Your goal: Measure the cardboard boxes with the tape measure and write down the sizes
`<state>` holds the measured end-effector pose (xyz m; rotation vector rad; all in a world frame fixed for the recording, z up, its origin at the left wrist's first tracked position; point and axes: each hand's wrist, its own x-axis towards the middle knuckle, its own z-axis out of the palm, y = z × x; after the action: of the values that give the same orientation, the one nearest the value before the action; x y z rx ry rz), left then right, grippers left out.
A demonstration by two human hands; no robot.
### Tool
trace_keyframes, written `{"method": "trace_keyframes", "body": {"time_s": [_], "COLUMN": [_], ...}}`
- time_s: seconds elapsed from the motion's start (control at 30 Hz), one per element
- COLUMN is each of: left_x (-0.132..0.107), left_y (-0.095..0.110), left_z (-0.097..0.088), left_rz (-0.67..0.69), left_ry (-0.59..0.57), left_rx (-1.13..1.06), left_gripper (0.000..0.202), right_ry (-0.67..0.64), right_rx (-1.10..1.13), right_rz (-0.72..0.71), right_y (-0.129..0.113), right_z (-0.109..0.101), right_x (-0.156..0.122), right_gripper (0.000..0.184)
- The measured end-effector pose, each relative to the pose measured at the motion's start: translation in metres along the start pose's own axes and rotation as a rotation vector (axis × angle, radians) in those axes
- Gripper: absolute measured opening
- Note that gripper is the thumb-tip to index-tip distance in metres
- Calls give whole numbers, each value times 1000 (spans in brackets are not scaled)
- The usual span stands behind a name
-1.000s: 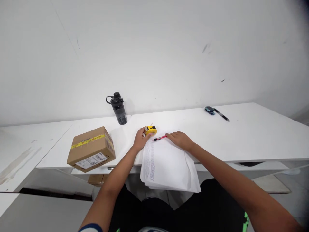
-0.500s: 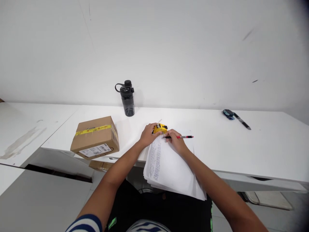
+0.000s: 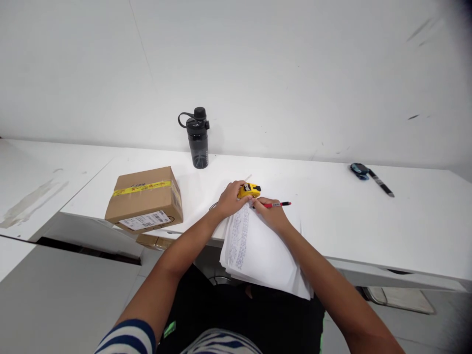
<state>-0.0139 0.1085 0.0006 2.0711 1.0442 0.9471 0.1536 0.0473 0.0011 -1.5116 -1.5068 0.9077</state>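
Where a stack of white paper (image 3: 271,255) jutted over the near edge of the desk (image 3: 342,216), bands of small bluish marks (image 3: 241,241) ran up its left part to the far end of the sheets. There the right hand (image 3: 273,214), slightly the nearer of the two, gripped a red-and-black pen (image 3: 277,204); its long axis lay nearly level from left to right, the butt pointing right, the other end lost among the fingers, so whether it met the paper could not be told. Just beyond and to the left of the pen, the left hand (image 3: 232,199) was curled round the left side of a yellow tape measure (image 3: 252,190) by the paper's top, almost meeting its partner. Left of that arm, a taped cardboard box (image 3: 143,201) stood near the desk's front. Farther back rose an upright dark bottle (image 3: 199,142); well to the right lay a dark blue object (image 3: 358,170) beside a black stick-like piece (image 3: 381,183), before a scuffed pale wall (image 3: 258,73).
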Motion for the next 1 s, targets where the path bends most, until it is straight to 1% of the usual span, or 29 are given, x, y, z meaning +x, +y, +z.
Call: {"method": "trace_keyframes", "body": {"time_s": [0.1, 0.3, 0.43, 0.53, 0.6, 0.77, 0.93, 1.0], "left_x": [0, 0, 0, 0, 0, 1, 1, 1], "left_y": [0, 1, 0, -1, -2, -2, -1, -1], "left_z": [0, -1, 0, 1, 1, 3, 2, 1], "left_rz": [13, 14, 23, 32, 19, -75, -96, -96], "left_ry": [-3, -20, -24, -17, -13, 5, -1, 0], "left_rx": [16, 67, 77, 74, 58, -38, -55, -54], "left_gripper": [44, 42, 42, 41, 42, 53, 50, 49], "right_ry": [-12, 26, 60, 47, 39, 56, 94, 85], "right_rx": [1, 0, -6, -16, -20, -22, -27, -30], "right_rz": [-5, -12, -20, -27, -29, -34, -30, -35], "right_y": [-2, 0, 3, 4, 3, 5, 10, 12], "right_z": [-1, 0, 0, -1, -1, 0, 0, 0], "right_x": [-1, -1, 0, 0, -1, 0, 2, 2], "right_gripper": [40, 42, 40, 42, 43, 44, 42, 42]}}
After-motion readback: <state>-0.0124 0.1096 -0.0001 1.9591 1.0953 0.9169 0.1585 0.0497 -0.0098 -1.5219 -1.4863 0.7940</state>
